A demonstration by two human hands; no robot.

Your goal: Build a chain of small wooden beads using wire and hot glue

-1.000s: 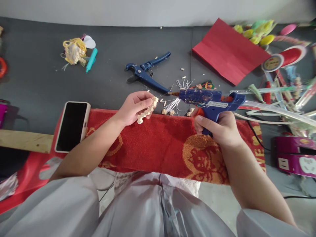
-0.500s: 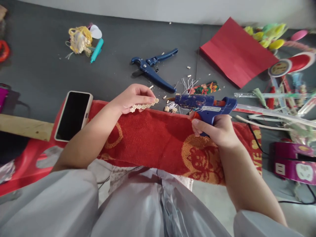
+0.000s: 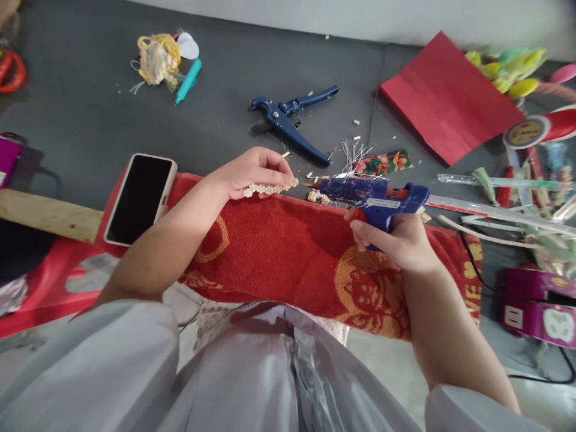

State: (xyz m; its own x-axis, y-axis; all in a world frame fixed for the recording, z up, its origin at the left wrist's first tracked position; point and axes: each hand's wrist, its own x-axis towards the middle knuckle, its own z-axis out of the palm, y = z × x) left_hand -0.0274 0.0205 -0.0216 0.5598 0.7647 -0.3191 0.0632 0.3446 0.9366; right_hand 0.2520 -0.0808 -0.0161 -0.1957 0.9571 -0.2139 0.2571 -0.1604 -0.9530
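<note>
My left hand [image 3: 258,171] is closed on a narrow cream strip [image 3: 270,189] that looks made of small bead-like pieces. In my right hand [image 3: 396,237] is a blue hot glue gun [image 3: 375,198], with fingers around its grip and by the orange trigger. The gun's nozzle points left, close to the strip's right end; whether they touch I cannot tell. Small cream pieces [image 3: 314,197] and a bundle of thin white strands [image 3: 353,157] lie just behind the gun. Both hands are over the far edge of a red towel [image 3: 279,252].
A blue cutter [image 3: 292,129] lies beyond my hands, left of red paper [image 3: 450,99]. A phone [image 3: 141,199] rests at left. Yellow thread [image 3: 157,57] and a teal pen [image 3: 188,82] are farther back. At right are a ribbon spool [image 3: 527,132], clear sticks and a purple box [image 3: 537,306].
The glue gun's nozzle has come closer to the strip's right end. The whole view has shifted slightly, and both hands keep their grips.
</note>
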